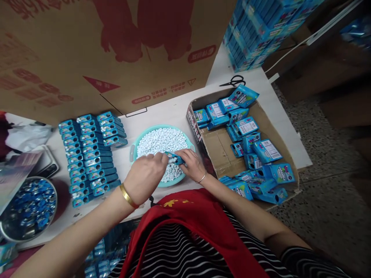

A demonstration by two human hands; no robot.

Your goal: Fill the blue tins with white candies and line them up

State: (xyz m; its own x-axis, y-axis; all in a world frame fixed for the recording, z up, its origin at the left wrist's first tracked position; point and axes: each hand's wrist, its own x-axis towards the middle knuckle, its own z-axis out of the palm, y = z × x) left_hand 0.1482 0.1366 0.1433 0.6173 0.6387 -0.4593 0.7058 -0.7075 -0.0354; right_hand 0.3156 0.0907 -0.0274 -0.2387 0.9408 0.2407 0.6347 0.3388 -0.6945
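A small blue candy box (174, 158) is held over a turquoise basin (133, 143) filled with small white candies (162, 139). White candies show at the box's open end. My right hand (192, 164) grips the box from the right, fingers and thumb around its side. From the left, my left hand (148, 173) is closed with its fingertips against the other end of the box; the back of the hand hides most of the grip. Both hands are above the basin's near half.
Rows of upright blue boxes (94, 154) stand left of the basin. On the right, a cardboard tray (218, 148) holds several loose boxes. Scissors (234, 81) and stacked boxes (255, 34) lie behind it. A large carton (116, 50) blocks the back; a metal bowl (55, 200) of blue-wrapped pieces sits left.
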